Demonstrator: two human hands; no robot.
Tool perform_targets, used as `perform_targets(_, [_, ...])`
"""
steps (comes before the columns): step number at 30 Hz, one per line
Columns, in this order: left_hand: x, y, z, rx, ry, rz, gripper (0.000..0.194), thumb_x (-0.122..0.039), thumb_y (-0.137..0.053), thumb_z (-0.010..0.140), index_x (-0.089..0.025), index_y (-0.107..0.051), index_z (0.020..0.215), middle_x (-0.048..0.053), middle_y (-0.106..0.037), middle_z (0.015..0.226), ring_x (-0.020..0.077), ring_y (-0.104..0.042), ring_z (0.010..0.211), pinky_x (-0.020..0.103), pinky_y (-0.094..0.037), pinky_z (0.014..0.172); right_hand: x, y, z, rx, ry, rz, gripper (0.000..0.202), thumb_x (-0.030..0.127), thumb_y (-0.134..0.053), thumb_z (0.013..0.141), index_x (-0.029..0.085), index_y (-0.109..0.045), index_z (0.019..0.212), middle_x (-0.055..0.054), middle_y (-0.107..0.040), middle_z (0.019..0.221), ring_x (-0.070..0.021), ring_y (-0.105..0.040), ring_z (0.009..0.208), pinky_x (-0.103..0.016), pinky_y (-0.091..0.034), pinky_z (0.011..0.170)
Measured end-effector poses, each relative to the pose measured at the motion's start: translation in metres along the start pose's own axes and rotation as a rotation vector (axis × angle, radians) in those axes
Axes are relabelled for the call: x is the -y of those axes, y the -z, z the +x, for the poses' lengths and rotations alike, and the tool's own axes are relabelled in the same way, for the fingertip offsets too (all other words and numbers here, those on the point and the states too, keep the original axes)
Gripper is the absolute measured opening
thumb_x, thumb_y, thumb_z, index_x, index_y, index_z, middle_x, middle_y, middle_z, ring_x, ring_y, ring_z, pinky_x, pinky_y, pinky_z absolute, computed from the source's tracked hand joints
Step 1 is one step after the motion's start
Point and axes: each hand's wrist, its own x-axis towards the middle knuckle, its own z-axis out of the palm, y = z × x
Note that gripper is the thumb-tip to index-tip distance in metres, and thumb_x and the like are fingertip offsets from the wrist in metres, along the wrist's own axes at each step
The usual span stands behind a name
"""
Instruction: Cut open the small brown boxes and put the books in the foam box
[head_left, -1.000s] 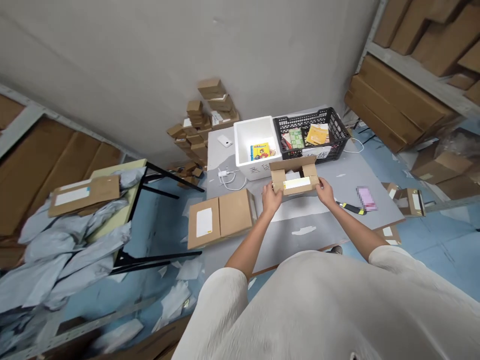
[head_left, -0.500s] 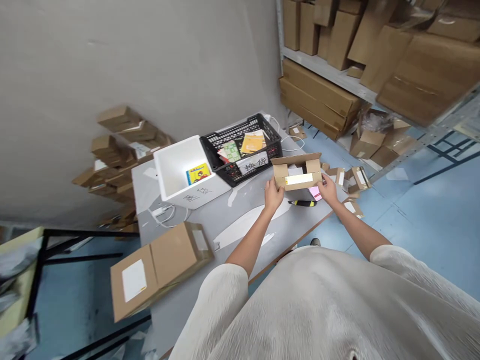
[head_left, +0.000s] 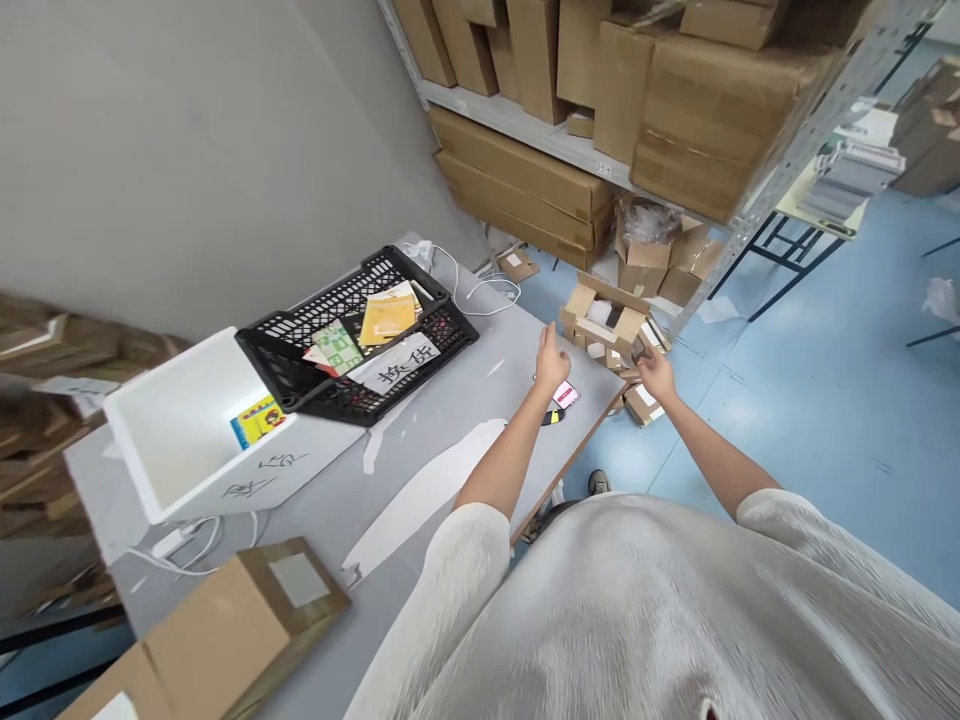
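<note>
An open cardboard box (head_left: 604, 328) with raised flaps and something white and dark inside is just past the table's far right corner, between and beyond my hands. My left hand (head_left: 552, 362) is apart from it, fingers raised and open, above the table. Near the box's right corner is my right hand (head_left: 655, 374), fingers partly bent and apart; whether they still touch the cardboard is hard to see. A phone with a pink screen (head_left: 566, 394) lies by my left wrist. Beside it is a yellow and black box cutter (head_left: 553, 416), partly covered by my forearm.
On the grey table (head_left: 450, 420) stand a black crate (head_left: 360, 400) with booklets, a white bin (head_left: 180, 410) with a yellow booklet, and a taped carton (head_left: 225, 630). Loose cardboard boxes (head_left: 643, 402) lie on the blue floor. A shelf (head_left: 525, 125) full of cartons stands behind.
The open box has gone from between both hands over the table to beyond its corner, and my left hand has let go. My view has turned right, bringing more floor and shelf into sight.
</note>
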Motion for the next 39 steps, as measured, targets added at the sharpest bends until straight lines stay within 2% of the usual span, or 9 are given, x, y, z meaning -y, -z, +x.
perform_targets(2, [0.006, -0.009, -0.007, 0.040, 0.038, -0.005, 0.082, -0.013, -0.067, 0.090, -0.022, -0.044, 0.168, 0.015, -0.038, 0.179, 0.0352, -0.036, 0.168, 0.054, -0.030, 0.140, -0.011, 0.002, 0.000, 0.010, -0.032, -0.007, 0.067, 0.046, -0.064, 0.081, 0.021, -0.066, 0.143, -0.016, -0.077, 0.134, -0.0320, -0.076, 0.109, -0.057, -0.060, 0.107])
perform_targets(5, [0.019, -0.013, -0.023, 0.089, 0.077, -0.002, 0.072, -0.012, -0.064, 0.091, -0.023, -0.053, 0.160, 0.016, -0.039, 0.177, 0.0347, -0.039, 0.166, 0.055, -0.035, 0.137, -0.017, 0.001, -0.004, 0.057, -0.074, -0.025, 0.056, 0.041, -0.064, 0.080, 0.019, -0.072, 0.131, -0.017, -0.077, 0.134, -0.0310, -0.077, 0.107, -0.056, -0.059, 0.109])
perform_targets(10, [0.029, -0.007, -0.039, 0.113, 0.104, 0.004, 0.064, -0.009, -0.060, 0.089, -0.024, -0.060, 0.152, 0.014, -0.049, 0.169, 0.0312, -0.043, 0.163, 0.054, -0.035, 0.137, -0.014, -0.008, -0.009, 0.135, -0.111, 0.009, 0.043, 0.039, -0.065, 0.080, 0.019, -0.075, 0.116, -0.016, -0.081, 0.125, -0.0309, -0.077, 0.106, -0.055, -0.060, 0.107])
perform_targets(16, [0.031, 0.007, -0.045, 0.099, 0.094, 0.024, 0.068, -0.001, -0.053, 0.084, -0.023, -0.064, 0.148, 0.013, -0.055, 0.163, 0.0280, -0.048, 0.159, 0.049, -0.038, 0.136, -0.011, -0.028, -0.008, 0.227, -0.082, 0.026, 0.036, 0.037, -0.063, 0.080, 0.020, -0.076, 0.109, -0.012, -0.083, 0.113, -0.0281, -0.076, 0.100, -0.051, -0.061, 0.102])
perform_targets(21, [0.043, 0.029, -0.060, 0.030, 0.161, 0.009, 0.068, -0.002, -0.051, 0.086, -0.023, -0.062, 0.149, 0.012, -0.054, 0.163, 0.0277, -0.051, 0.156, 0.048, -0.042, 0.133, -0.008, -0.052, -0.006, 0.311, -0.063, 0.012, 0.034, 0.036, -0.063, 0.080, 0.022, -0.077, 0.107, -0.011, -0.083, 0.115, -0.0269, -0.076, 0.099, -0.049, -0.062, 0.099])
perform_targets(25, [0.058, 0.046, -0.082, -0.035, 0.220, 0.012, 0.065, -0.006, -0.054, 0.087, -0.025, -0.061, 0.149, 0.012, -0.056, 0.161, 0.0289, -0.053, 0.153, 0.050, -0.043, 0.131, -0.003, -0.079, -0.013, 0.380, -0.067, 0.000, 0.033, 0.036, -0.064, 0.080, 0.022, -0.078, 0.106, -0.011, -0.083, 0.118, -0.0272, -0.076, 0.098, -0.051, -0.062, 0.102])
perform_targets(31, [0.084, 0.076, -0.128, -0.129, 0.294, 0.009, 0.067, -0.007, -0.055, 0.087, -0.026, -0.061, 0.151, 0.012, -0.055, 0.162, 0.0289, -0.055, 0.151, 0.050, -0.046, 0.129, 0.017, -0.124, -0.037, 0.531, 0.001, 0.014, 0.034, 0.033, -0.062, 0.078, 0.021, -0.079, 0.105, -0.012, -0.083, 0.119, -0.0281, -0.076, 0.101, -0.050, -0.061, 0.103])
perform_targets(34, [0.096, 0.096, -0.152, -0.187, 0.311, 0.017, 0.067, -0.008, -0.056, 0.086, -0.027, -0.062, 0.151, 0.012, -0.058, 0.159, 0.0287, -0.057, 0.149, 0.050, -0.046, 0.129, 0.030, -0.147, -0.052, 0.612, 0.011, 0.001, 0.038, 0.033, -0.060, 0.078, 0.021, -0.079, 0.108, -0.011, -0.082, 0.120, -0.0278, -0.077, 0.100, -0.049, -0.062, 0.101])
perform_targets(39, [0.115, 0.134, -0.202, -0.270, 0.344, -0.002, 0.060, -0.010, -0.056, 0.090, -0.023, -0.063, 0.148, 0.013, -0.059, 0.157, 0.0289, -0.056, 0.150, 0.050, -0.045, 0.130, 0.054, -0.191, -0.088, 0.674, 0.042, -0.036, 0.036, 0.032, -0.061, 0.076, 0.022, -0.079, 0.105, -0.009, -0.083, 0.115, -0.0273, -0.077, 0.100, -0.050, -0.061, 0.103])
